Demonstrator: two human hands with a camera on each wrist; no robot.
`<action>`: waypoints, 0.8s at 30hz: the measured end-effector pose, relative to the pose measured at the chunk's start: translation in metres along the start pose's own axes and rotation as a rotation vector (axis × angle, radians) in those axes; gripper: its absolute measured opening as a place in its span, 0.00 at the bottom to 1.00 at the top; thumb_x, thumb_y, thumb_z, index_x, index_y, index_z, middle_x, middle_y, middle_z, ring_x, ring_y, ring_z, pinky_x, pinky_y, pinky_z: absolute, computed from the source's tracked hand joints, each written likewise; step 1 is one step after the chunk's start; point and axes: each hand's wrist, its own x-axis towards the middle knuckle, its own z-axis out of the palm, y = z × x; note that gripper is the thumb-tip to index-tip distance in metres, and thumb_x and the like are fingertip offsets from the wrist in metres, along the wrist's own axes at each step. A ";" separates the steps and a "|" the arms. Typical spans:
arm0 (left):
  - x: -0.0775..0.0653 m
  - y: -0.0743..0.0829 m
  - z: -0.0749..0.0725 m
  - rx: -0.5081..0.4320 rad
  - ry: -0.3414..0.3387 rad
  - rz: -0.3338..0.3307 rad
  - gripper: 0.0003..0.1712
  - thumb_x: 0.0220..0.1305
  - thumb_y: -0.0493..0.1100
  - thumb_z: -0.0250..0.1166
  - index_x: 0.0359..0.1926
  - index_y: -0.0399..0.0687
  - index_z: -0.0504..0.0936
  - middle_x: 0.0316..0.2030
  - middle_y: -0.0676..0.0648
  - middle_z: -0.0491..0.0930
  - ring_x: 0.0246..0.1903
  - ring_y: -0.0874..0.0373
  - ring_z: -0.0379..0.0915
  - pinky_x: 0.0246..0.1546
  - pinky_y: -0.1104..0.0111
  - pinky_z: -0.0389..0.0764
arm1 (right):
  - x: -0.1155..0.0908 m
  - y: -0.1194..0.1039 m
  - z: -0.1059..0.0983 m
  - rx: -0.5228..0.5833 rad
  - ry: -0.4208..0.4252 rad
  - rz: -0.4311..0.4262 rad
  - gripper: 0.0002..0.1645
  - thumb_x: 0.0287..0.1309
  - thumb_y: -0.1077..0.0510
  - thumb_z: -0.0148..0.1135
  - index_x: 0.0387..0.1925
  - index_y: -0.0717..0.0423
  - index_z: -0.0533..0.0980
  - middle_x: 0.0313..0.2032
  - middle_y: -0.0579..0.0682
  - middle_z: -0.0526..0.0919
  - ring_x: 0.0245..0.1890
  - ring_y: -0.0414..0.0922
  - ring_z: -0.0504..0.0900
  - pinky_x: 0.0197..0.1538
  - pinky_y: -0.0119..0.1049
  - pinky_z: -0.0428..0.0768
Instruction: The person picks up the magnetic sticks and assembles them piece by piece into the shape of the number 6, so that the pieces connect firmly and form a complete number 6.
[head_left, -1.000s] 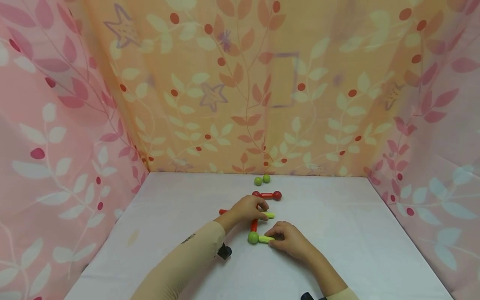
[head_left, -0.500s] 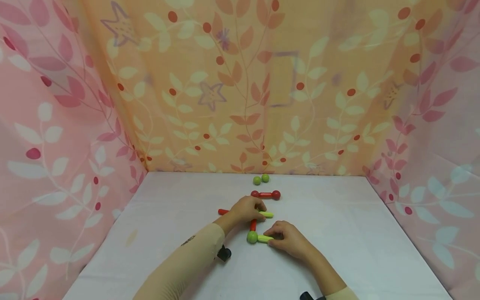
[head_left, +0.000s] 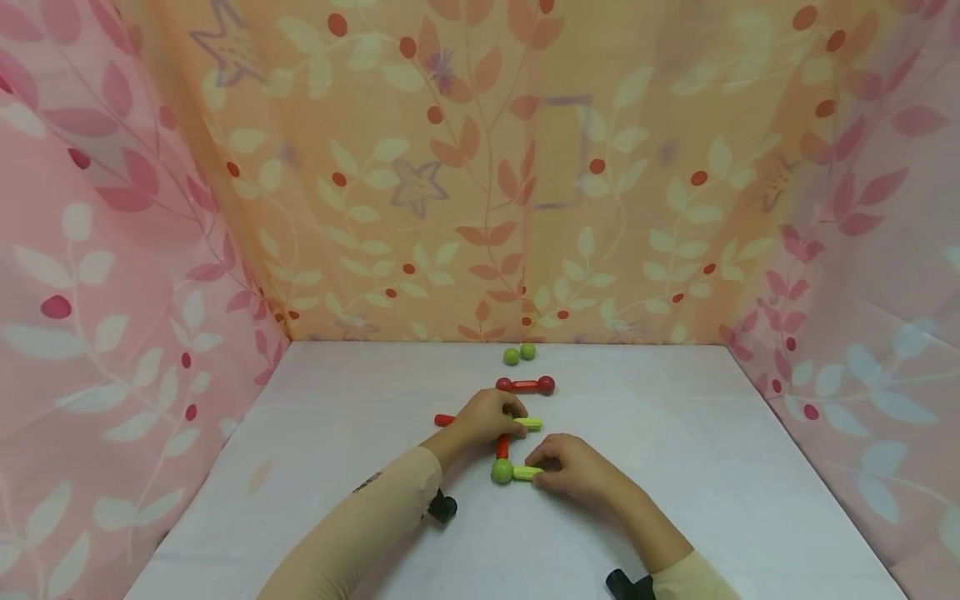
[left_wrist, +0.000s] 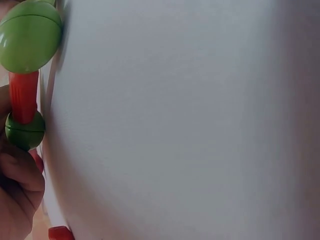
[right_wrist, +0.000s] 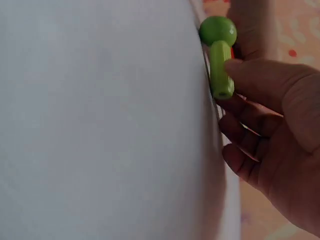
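Note:
In the head view, magnetic building pieces lie joined on the white table. My left hand [head_left: 486, 417] reaches over the middle of the figure and grips a dark green ball [left_wrist: 25, 131], which the hand hides from the head view. From this joint a red rod [head_left: 502, 447] runs to a nearer green ball [head_left: 502, 472], and a yellow-green rod [head_left: 529, 424] points right. My right hand [head_left: 581, 471] pinches a second yellow-green rod [right_wrist: 221, 70] between thumb and fingers. That rod's far end meets the nearer green ball; its other end is bare.
Behind the left hand lies a red rod [head_left: 525, 386] between two red balls [head_left: 546, 385]. Two loose green balls [head_left: 512, 357] sit near the back edge. Another red rod [head_left: 444, 420] shows left of the left wrist. Patterned curtains [head_left: 480, 167] border the table's back and sides.
The head view has shifted slightly. Both hands keep their hold on the same pieces, and the right wrist has turned a little.

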 end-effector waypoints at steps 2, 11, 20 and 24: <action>0.000 -0.001 -0.001 -0.011 -0.003 -0.006 0.11 0.42 0.56 0.73 0.30 0.69 0.81 0.28 0.65 0.78 0.33 0.63 0.70 0.35 0.68 0.71 | 0.005 -0.005 -0.010 -0.052 -0.028 -0.001 0.12 0.49 0.52 0.65 0.39 0.43 0.81 0.36 0.36 0.80 0.41 0.37 0.76 0.47 0.39 0.73; -0.003 -0.005 -0.005 -0.067 -0.005 -0.011 0.11 0.42 0.53 0.74 0.29 0.68 0.81 0.28 0.63 0.79 0.33 0.62 0.70 0.36 0.68 0.71 | 0.043 -0.024 -0.086 -0.190 -0.018 -0.052 0.12 0.51 0.51 0.66 0.40 0.42 0.80 0.39 0.40 0.80 0.41 0.40 0.76 0.46 0.39 0.74; -0.006 -0.006 -0.002 -0.109 -0.021 -0.012 0.10 0.44 0.52 0.73 0.31 0.67 0.82 0.30 0.62 0.78 0.34 0.62 0.71 0.34 0.70 0.74 | 0.098 -0.019 -0.131 -0.164 0.070 -0.063 0.11 0.52 0.49 0.65 0.40 0.37 0.79 0.45 0.41 0.78 0.45 0.47 0.74 0.44 0.43 0.75; -0.007 -0.008 0.000 -0.110 -0.017 -0.014 0.10 0.44 0.53 0.73 0.30 0.69 0.81 0.30 0.63 0.78 0.34 0.63 0.71 0.34 0.71 0.74 | 0.122 -0.008 -0.136 -0.119 0.110 -0.050 0.13 0.54 0.49 0.63 0.42 0.45 0.80 0.44 0.44 0.79 0.41 0.46 0.74 0.38 0.40 0.76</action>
